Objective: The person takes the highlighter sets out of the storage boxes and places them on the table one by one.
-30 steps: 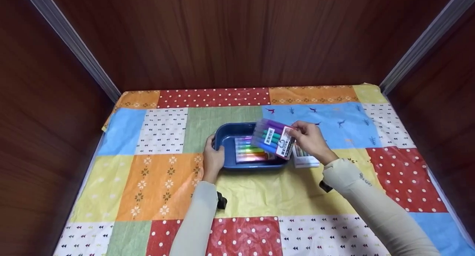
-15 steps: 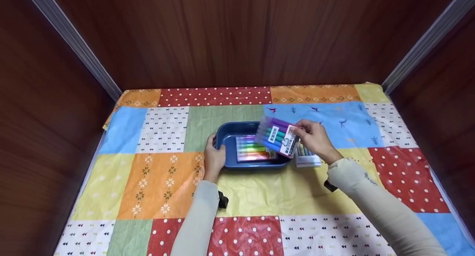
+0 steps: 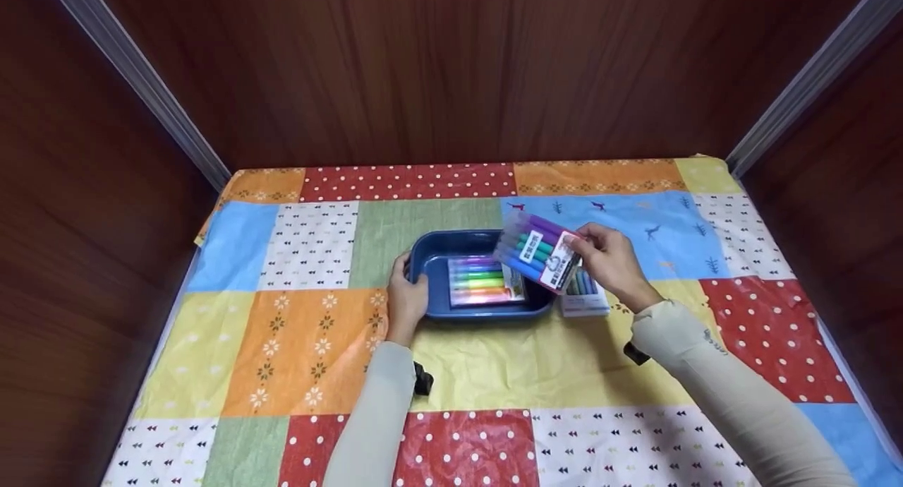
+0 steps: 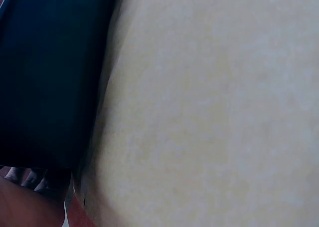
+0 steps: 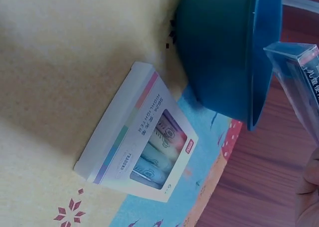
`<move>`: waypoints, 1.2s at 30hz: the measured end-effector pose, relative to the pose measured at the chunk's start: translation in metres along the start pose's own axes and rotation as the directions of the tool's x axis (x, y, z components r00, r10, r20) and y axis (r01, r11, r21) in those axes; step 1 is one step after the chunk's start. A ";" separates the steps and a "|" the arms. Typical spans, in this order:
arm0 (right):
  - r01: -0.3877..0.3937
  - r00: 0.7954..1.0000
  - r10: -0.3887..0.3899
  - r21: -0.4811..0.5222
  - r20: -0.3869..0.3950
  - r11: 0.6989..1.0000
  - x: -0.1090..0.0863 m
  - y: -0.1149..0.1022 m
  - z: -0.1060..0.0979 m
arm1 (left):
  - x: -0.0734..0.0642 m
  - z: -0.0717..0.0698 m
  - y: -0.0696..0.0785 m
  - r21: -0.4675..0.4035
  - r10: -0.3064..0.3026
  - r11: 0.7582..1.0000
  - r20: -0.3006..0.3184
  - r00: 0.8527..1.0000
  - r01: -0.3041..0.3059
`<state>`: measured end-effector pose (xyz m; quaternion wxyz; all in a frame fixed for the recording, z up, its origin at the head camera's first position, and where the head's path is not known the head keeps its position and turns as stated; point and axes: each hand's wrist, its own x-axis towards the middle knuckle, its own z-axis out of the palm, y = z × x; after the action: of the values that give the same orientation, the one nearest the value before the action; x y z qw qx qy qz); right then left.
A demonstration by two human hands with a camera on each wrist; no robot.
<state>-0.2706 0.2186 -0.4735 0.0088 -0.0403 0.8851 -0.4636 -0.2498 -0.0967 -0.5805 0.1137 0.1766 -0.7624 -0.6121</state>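
While left hand (image 3: 407,295) grips blue plastic tub (image 3: 434,286), right hand (image 3: 614,260) pinches clear marker pack (image 3: 537,250).
Rainbow pen pack (image 3: 481,281) inside; white carton (image 5: 133,146) outside.

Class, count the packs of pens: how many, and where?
3: one pack inside the blue bin, a second pack in the right hand, a white box on the cloth beside the bin. Others may be hidden.

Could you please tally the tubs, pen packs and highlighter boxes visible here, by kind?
Blue tub: 1
Pen packs: 2, one lying inside the blue tub, one held in the right grip
White highlighter box: 1
Total: 4
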 end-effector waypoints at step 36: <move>0.017 0.991 -0.001 0.124 -0.131 0.992 -0.012 0.009 -0.030 | 0.001 -0.001 0.000 0.056 -0.049 0.997 0.017 0.999 0.048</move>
<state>-0.2604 0.2490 -0.4639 -0.0486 -0.0133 0.8529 -0.5196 -0.2505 -0.0986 -0.5801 0.0868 0.1923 -0.7756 -0.5949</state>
